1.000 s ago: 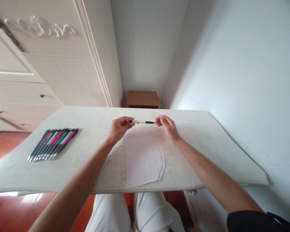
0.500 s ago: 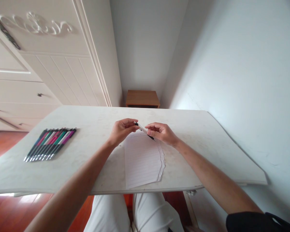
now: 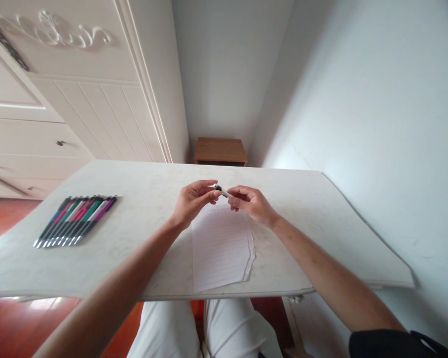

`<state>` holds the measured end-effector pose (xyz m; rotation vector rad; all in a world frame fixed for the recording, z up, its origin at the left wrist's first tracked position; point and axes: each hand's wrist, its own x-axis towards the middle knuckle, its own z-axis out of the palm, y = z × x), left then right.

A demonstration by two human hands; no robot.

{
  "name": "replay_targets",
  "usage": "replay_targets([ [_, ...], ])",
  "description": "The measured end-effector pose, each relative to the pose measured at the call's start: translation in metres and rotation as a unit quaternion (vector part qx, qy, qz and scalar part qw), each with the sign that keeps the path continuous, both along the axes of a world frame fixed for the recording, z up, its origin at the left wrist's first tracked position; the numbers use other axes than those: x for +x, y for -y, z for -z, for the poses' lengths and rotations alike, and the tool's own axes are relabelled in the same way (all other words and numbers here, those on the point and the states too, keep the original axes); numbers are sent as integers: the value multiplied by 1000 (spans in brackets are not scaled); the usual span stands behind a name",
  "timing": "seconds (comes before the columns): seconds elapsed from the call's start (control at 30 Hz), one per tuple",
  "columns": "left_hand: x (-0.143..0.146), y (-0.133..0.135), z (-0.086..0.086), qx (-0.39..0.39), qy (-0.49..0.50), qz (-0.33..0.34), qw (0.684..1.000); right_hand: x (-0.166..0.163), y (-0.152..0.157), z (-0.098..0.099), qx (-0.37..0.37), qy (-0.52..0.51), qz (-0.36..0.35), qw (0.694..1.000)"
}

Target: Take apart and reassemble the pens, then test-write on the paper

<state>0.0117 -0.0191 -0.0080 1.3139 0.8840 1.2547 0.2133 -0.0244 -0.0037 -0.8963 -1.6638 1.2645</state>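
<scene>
A white-barrelled pen with a black end [image 3: 224, 192] is held up over the top of a lined sheet of paper [image 3: 222, 248]. My right hand [image 3: 253, 203] pinches its barrel between thumb and fingers, and the lower part of the pen is hidden there. At the black end, the thumb and fingertips of my left hand [image 3: 194, 200] close on the pen. The paper lies flat on the white table, its right edge torn and ragged.
Several coloured pens [image 3: 74, 219] lie side by side in a slanted row on the left of the white table [image 3: 145, 184]. A pale cabinet [image 3: 85, 109] stands beyond on the left, a wall [image 3: 377, 109] on the right. Behind the table is a small wooden stand [image 3: 221, 149].
The pen has turned in my hands and its lower black grip and tip no longer show. My right fingers have closed more around the barrel. The paper has not moved.
</scene>
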Motion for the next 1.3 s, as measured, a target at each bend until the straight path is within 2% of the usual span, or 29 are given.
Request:
replay_targets([
  [0.1, -5, -6, 2, 13, -47, -4, 999, 3, -5, 1, -74, -136, 4, 988],
  [0.2, -15, -17, 10, 54, -170, -42, 983, 7, -10, 0, -128, -260, 15, 957],
  [0.3, -25, -26, 19, 113, -297, -82, 945, 10, -11, -5, -181, -349, 8, 920],
  [0.43, -34, -30, 24, 187, -414, -89, 887, 17, -9, -11, -229, -432, -25, 872],
  [0.53, -36, -29, 26, 214, -463, -78, 857, 21, -7, -12, -242, -454, -44, 856],
  [0.67, -36, -29, 28, 213, -491, -73, 841, 22, -6, -12, -245, -460, -51, 852],
  [0.93, -37, -31, 29, 214, -484, -64, 846, 19, -6, -11, -247, -470, -12, 848],
  [1.3, -36, -28, 26, 201, -496, -61, 842, 16, -5, -5, -269, -450, -65, 849],
])
